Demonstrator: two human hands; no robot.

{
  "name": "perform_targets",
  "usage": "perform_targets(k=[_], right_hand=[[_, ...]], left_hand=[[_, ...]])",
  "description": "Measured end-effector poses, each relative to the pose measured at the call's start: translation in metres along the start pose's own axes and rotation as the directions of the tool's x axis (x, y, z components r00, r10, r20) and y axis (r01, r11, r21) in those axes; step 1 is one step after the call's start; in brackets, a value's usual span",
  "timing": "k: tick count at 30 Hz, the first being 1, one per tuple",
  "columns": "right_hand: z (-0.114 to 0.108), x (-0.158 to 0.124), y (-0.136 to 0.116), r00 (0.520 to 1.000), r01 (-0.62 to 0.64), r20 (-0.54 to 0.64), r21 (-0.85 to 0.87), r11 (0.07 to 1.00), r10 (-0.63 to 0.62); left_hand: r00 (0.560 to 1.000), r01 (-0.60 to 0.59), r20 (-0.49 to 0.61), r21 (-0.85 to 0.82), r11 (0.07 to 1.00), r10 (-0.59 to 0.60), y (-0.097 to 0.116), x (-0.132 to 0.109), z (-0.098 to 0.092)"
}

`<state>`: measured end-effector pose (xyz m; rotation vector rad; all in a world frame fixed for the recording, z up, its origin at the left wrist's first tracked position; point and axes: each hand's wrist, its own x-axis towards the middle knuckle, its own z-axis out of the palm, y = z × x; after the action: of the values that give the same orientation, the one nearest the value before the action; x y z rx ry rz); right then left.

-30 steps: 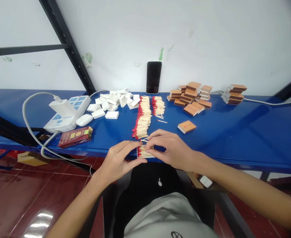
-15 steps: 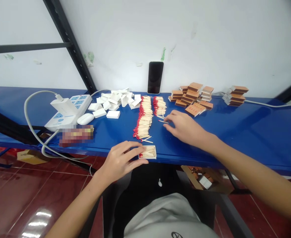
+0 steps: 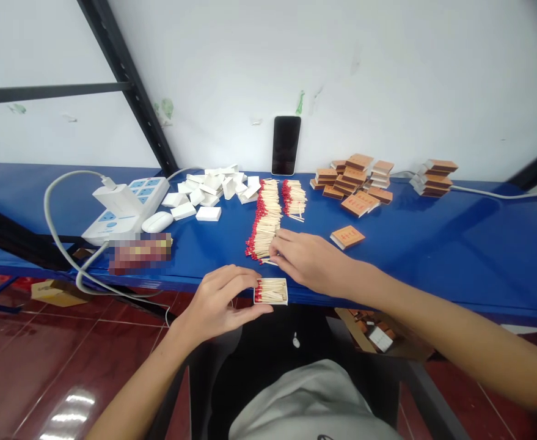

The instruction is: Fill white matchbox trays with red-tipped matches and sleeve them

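My left hand [image 3: 225, 296] grips a small white tray [image 3: 271, 291] filled with red-headed matches at the table's front edge, fingers on its upper left and thumb below. My right hand [image 3: 298, 256] is closed at the lower right side of the long match row [image 3: 267, 217], just above the tray. What its fingertips pinch, if anything, is too small to make out. A shorter pile of matches [image 3: 294, 198] lies to the right of the long row. One orange matchbox [image 3: 347, 236] rests alone beyond my right forearm.
Blue table [image 3: 433, 256] with white trays [image 3: 213, 183] heaped back left, orange matchboxes [image 3: 354, 177] back right, and another stack [image 3: 434, 178]. A phone [image 3: 286, 145] leans on the wall. Power strip [image 3: 126, 211], cables and mouse [image 3: 157, 222] are at left; a carton [image 3: 385, 336] is below.
My right hand has moved left and nearer, from the short pile to the long row's near end. The lone orange matchbox now shows. The tray in my left hand has shifted slightly nearer to me.
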<state>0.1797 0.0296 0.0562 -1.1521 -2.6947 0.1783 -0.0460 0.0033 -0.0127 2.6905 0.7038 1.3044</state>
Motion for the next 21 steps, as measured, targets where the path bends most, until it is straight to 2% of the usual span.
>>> perform_targets(k=[3, 7, 10, 15, 18, 21], right_hand=[[0.008, 0.001, -0.003, 1.000, 0.019, -0.009, -0.088, 0.996, -0.020], [0.010, 0.001, -0.001, 0.999, 0.035, -0.002, -0.126, 0.991, -0.036], [0.004, 0.002, 0.000, 0.994, 0.033, 0.105, -0.135, 0.990, -0.019], [-0.009, 0.001, 0.006, 0.963, 0.127, 0.262, -0.249, 0.960, -0.060], [-0.018, -0.002, 0.006, 0.971, 0.089, 0.233, -0.190, 0.978, -0.043], [-0.024, -0.006, -0.002, 0.978, 0.070, 0.198, 0.000, 0.998, -0.069]], left_hand=[[1.000, 0.011, -0.002, 0.003, 1.000, -0.011, 0.000, 0.001, 0.001], [1.000, 0.015, 0.009, -0.002, 1.000, -0.015, -0.001, 0.000, 0.000], [0.999, 0.033, 0.029, -0.008, 0.999, -0.033, -0.001, -0.001, -0.001], [0.993, 0.108, 0.049, 0.004, 0.994, -0.109, 0.003, 0.001, -0.002], [0.983, 0.175, 0.040, 0.038, 0.984, -0.177, 0.005, 0.004, -0.001], [0.978, 0.205, 0.028, 0.069, 0.976, -0.207, 0.007, 0.005, 0.000]])
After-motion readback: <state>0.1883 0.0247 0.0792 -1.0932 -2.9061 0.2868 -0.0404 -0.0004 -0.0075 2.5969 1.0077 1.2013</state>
